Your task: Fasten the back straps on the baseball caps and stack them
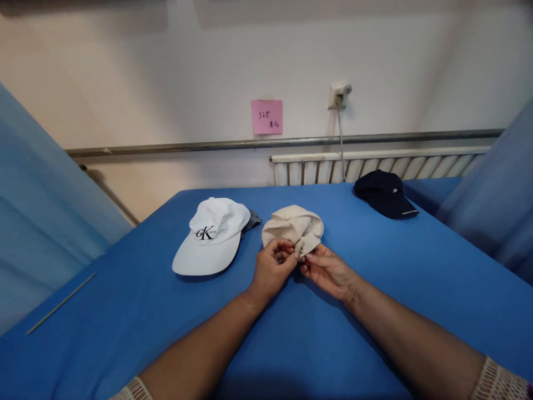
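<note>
A beige cap (293,219) lies in the middle of the blue-covered table, its back strap turned toward me. My left hand (275,266) pinches the strap near a small metal buckle (302,250). From the other side, my right hand (327,269) grips the cap's lower edge beside the buckle, thumb on top. Both hands meet at the strap, and the fingertips partly hide it. The cap's brim is out of sight. To the left rests a white cap (219,222) with black letters on its front, brim toward me.
A dark navy cap (381,189) sits at the table's back right. Something dark grey (252,219) pokes out behind the white cap. A thin stick (61,303) lies at the left edge of the blue cover (258,344). Blue curtains (37,211) hang on both sides; a radiator (375,164) is behind.
</note>
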{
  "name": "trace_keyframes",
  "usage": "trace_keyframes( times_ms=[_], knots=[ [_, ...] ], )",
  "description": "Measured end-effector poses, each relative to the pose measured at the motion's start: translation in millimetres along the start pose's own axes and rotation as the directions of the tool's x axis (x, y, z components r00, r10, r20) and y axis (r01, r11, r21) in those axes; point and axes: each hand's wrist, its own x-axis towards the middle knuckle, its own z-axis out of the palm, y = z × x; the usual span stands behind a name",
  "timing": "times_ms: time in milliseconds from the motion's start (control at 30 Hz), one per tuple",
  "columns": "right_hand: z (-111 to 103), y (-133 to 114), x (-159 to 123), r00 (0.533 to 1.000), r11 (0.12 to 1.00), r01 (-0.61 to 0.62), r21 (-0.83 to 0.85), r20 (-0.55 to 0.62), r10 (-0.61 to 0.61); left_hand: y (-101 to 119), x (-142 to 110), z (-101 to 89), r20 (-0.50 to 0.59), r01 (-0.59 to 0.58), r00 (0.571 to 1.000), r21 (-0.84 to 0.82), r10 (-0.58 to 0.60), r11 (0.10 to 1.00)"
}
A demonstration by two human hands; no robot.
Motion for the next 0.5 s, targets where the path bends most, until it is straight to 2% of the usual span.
trace_keyframes(
  times_ms=[133,233,333,400,500],
  knots=[
    [0,2,3,0.999,0.999,0.017,-0.047,-0.032,-0.018,-3,1,0.5,0.025,0.061,0.998,-0.03,-0.06,0.998],
    [1,6,3,0.999,0.999,0.003,-0.032,-0.054,-0.005,-6,2,-0.1,0.018,0.058,0.998,-0.016,-0.058,0.998],
    [4,15,0,0.984,0.999,-0.002,0.039,-0.177,0.009,-9,3,-0.2,-0.024,0.019,1.0,0.054,-0.017,0.998],
    [7,24,-4,0.959,0.998,0.022,0.06,-0.285,-0.004,-12,5,0.7,-0.045,0.011,0.999,0.101,-0.007,0.995],
    [12,33,-10,0.924,0.994,0.105,-0.013,-0.369,-0.102,-17,7,3.2,-0.068,0.036,0.997,0.129,-0.028,0.991]
  ],
)
